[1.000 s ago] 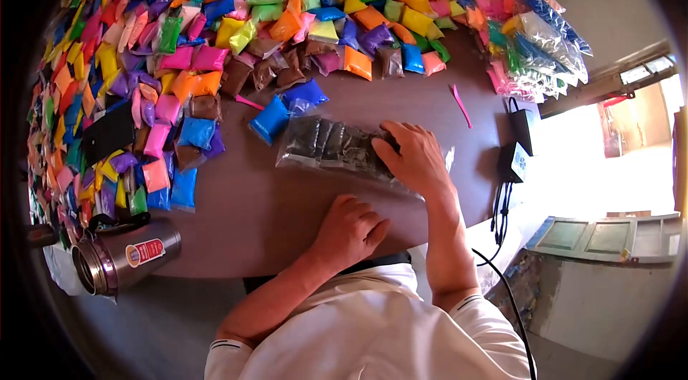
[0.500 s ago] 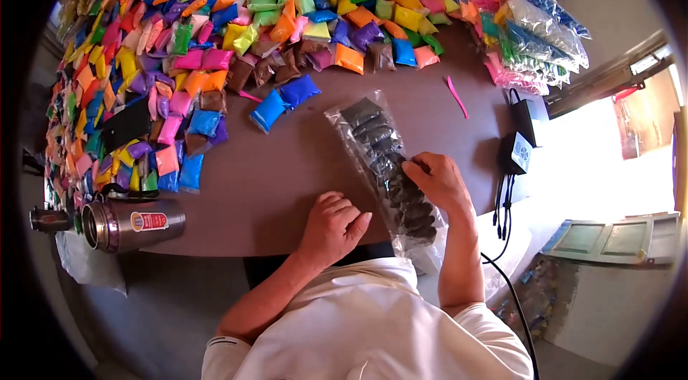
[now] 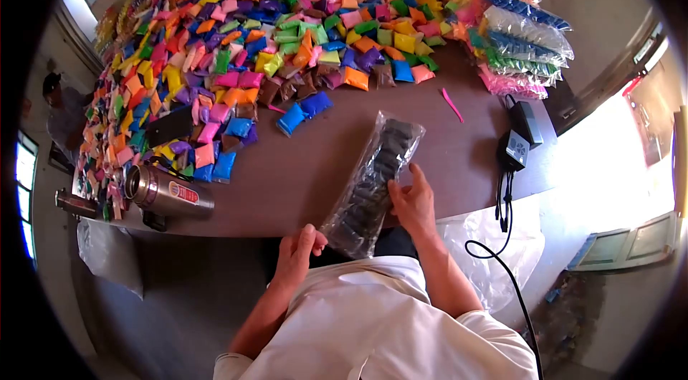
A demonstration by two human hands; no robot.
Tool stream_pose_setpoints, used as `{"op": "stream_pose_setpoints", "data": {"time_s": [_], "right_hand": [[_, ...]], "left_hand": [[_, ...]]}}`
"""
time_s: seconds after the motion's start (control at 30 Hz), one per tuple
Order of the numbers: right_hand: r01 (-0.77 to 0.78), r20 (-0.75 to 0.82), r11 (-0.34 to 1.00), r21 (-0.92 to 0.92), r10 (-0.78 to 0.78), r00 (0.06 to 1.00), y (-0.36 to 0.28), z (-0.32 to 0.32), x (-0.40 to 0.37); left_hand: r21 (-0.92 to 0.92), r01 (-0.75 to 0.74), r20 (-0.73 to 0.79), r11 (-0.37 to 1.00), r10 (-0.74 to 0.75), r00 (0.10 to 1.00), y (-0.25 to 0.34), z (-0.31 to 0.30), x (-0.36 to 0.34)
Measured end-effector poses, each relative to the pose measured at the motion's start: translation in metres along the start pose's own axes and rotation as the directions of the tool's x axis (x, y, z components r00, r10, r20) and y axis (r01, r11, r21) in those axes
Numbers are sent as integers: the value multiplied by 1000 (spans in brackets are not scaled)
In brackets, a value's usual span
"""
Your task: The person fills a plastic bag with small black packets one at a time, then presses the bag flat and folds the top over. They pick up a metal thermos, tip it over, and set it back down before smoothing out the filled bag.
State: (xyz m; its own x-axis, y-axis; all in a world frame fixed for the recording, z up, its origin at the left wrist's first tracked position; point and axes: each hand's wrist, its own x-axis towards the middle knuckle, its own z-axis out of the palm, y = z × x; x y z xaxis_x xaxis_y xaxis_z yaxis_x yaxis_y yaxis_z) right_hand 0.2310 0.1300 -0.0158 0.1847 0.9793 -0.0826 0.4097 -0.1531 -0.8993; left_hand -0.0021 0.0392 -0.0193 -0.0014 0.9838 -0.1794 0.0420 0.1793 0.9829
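A long clear plastic bag of black packets (image 3: 369, 190) lies slanted over the table's front edge, its far end leaning right. My right hand (image 3: 413, 202) is at the bag's right side, thumb on the plastic and forefinger apart from it. My left hand (image 3: 301, 247) is by the bag's lower left corner, its fingers curled together; what they hold, if anything, is too small to tell. Two blue packets (image 3: 292, 120) lie beyond the bag to the left.
Many coloured packets (image 3: 287, 36) cover the table's far and left parts. Filled bags (image 3: 527, 39) are stacked at back right. A steel flask (image 3: 172, 193), a pink stick (image 3: 452, 105), a black adapter (image 3: 514, 150) with cables and a person (image 3: 64, 111) at far left are visible.
The bag has turned, its near end swinging left and its far end right. My left hand has moved down to its lower corner. The camera view has shifted too.
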Motion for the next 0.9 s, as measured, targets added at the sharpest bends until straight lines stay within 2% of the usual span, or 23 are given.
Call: {"op": "stream_pose_setpoints", "data": {"time_s": [0.03, 0.1, 0.17, 0.27, 0.3, 0.37, 0.4, 0.47, 0.5, 0.57, 0.6, 0.73, 0.77, 0.8, 0.83, 0.9], "right_hand": [[11, -6, 1000, 12, -11, 1000, 0, 5, -5], [41, -18, 998, 37, -41, 999, 4, 15, -16], [20, -8, 998, 59, -20, 1000, 4, 18, -27], [138, 1, 990, -24, -138, 990, 21, 24, -32], [149, -17, 989, -18, -149, 989, 15, 17, -32], [140, 48, 980, -144, -134, 990, -1, -1, -32], [152, 28, 979, -132, -150, 988, -3, -5, -28], [378, -176, 902, -209, -415, 893, -6, -7, -10], [395, -198, 897, -198, -432, 880, -10, -6, 3], [503, -214, 787, -358, -593, 776, -16, -2, 32], [518, -177, 802, -298, -579, 796, -18, 2, 46], [604, -132, 745, -283, -654, 744, -17, 20, 90], [529, 83, 823, -204, -524, 847, -18, 18, 94], [427, 308, 891, -153, -368, 878, -20, 16, 95], [433, 318, 890, -143, -373, 871, -18, 17, 92], [411, 148, 907, -97, -395, 907, -10, 19, 86]], "left_hand": [[10, -14, -1, 1000, 14, 1000, -3, -4, -5], [-25, 55, -100, 998, -57, 993, -8, -12, -18], [9, 52, -113, 999, -51, 992, -8, -16, -32], [-2, 98, -184, 995, -97, 978, -18, -21, -46], [5, 80, -176, 997, -78, 981, -20, -21, -51], [-37, 117, -230, 992, -122, 965, -24, -23, -60], [-35, 121, -239, 992, -126, 963, -29, -26, -63], [-32, 154, -249, 987, -158, 956, -36, -31, -65], [-48, 168, -252, 985, -175, 952, -40, -32, -64], [-149, 172, -252, 974, -206, 946, -51, -36, -59], [-154, 175, -256, 972, -211, 943, -50, -36, -56], [-152, 207, -259, 966, -241, 935, -59, -38, -51], [-112, 217, -252, 970, -239, 938, -62, -40, -52], [-106, 235, -246, 966, -254, 935, -67, -41, -54], [-101, 259, -240, 961, -276, 931, -73, -43, -58], [-114, 282, -215, 953, -301, 929, -82, -45, -65]]}}
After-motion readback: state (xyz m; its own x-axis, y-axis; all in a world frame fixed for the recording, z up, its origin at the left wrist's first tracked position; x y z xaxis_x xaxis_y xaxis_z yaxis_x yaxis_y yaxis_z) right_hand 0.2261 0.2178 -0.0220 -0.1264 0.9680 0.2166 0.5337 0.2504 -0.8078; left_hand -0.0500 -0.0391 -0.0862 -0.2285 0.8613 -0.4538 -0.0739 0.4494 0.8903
